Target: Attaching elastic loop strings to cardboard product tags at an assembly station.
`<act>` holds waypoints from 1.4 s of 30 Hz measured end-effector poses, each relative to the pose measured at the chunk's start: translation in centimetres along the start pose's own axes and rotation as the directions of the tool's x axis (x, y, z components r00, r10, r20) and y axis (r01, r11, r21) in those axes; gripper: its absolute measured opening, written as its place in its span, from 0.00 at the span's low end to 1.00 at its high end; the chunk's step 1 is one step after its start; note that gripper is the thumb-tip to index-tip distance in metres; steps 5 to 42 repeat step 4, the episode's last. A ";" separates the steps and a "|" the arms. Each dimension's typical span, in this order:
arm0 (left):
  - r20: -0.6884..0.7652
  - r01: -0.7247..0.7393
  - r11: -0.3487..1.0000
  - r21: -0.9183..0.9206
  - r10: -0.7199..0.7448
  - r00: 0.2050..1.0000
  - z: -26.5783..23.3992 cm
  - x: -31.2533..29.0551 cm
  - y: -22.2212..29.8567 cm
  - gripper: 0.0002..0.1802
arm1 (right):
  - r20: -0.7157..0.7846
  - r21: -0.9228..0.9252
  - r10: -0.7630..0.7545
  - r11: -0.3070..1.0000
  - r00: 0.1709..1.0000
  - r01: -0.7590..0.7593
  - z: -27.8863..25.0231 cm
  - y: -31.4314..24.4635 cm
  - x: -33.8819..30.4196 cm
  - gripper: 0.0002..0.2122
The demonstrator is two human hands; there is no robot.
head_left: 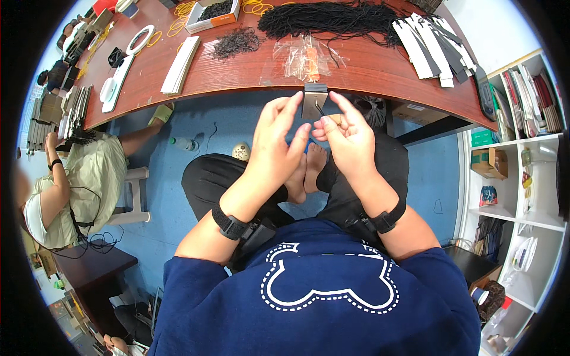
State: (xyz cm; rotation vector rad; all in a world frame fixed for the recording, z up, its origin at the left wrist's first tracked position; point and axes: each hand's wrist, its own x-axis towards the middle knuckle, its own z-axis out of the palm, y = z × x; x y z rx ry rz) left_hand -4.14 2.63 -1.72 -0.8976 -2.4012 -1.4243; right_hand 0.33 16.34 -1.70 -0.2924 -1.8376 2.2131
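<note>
At the table's front edge, a small metal block [313, 102] with a dark grey ridged top hangs down between my two hands. My left hand [274, 132] is on its left side, fingers stretched out and thumb apart, with nothing visible in it. On the other side, my right hand [349, 137] has its thumb and fingers curled together around a thin black cord [320, 110], which reaches to the front of the block. Its index finger points up. On the tabletop right behind the block lie clear plastic bags [297, 61] and a small orange piece [312, 57].
Black cords [326, 21] lie heaped at the back of the table [249, 77]. Black bits [236, 43], a white box [212, 16], white strips [181, 65] and black-and-white cards [427, 50] lie around. A person [89, 178] sits at left; shelves [516, 172] stand at right.
</note>
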 end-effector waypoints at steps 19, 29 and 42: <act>-0.007 -0.030 0.998 -0.050 0.030 1.000 0.4 0.1 0.3 0.28 | 0.056 -0.011 -0.009 1.000 0.998 0.010 -0.4 1.3 0.1 0.25; -0.007 -0.030 0.998 -0.050 0.030 1.000 0.4 0.1 0.3 0.28 | 0.056 -0.011 -0.009 1.000 0.998 0.010 -0.4 1.3 0.1 0.25; -0.007 -0.030 0.998 -0.050 0.030 1.000 0.4 0.1 0.3 0.28 | 0.056 -0.011 -0.009 1.000 0.998 0.010 -0.4 1.3 0.1 0.25</act>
